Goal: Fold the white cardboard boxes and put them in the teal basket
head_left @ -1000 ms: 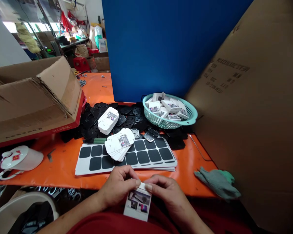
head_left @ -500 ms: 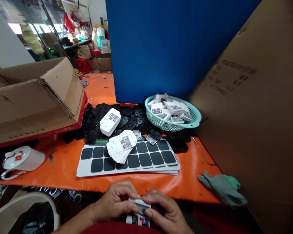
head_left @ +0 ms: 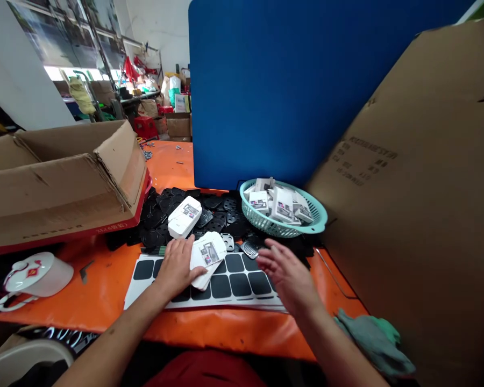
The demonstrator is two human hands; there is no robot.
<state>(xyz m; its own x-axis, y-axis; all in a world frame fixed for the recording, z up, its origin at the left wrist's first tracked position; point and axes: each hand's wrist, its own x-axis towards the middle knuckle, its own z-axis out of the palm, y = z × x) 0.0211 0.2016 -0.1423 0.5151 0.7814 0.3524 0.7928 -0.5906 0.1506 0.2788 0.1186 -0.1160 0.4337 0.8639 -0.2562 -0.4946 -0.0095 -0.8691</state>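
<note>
My left hand (head_left: 177, 267) lies at the left edge of a fanned stack of flat white printed cartons (head_left: 208, 255), its thumb over the lower edge and its fingers along the upper left side. My right hand (head_left: 284, 271) is held open above the right end of the sheets, fingers apart and nothing in it. Beneath the cartons are white sheets with rounded black squares (head_left: 240, 285). A second stack of white cartons (head_left: 184, 216) rests just behind. Small folded white boxes (head_left: 283, 204) fill a light green basket (head_left: 262, 217) at the back right.
Black plastic pieces (head_left: 161, 207) are heaped behind the sheets. A cardboard box (head_left: 56, 188) and white lidded cup (head_left: 44, 274) stand left. A blue panel (head_left: 266, 97) rises behind; a large carton (head_left: 419, 215) walls the right, near grey-green gloves (head_left: 375, 341).
Both hands have moved from my lap up over the table. The small box they held has left them, and a box now lies on top in the basket. My left hand has reached the cartons.
</note>
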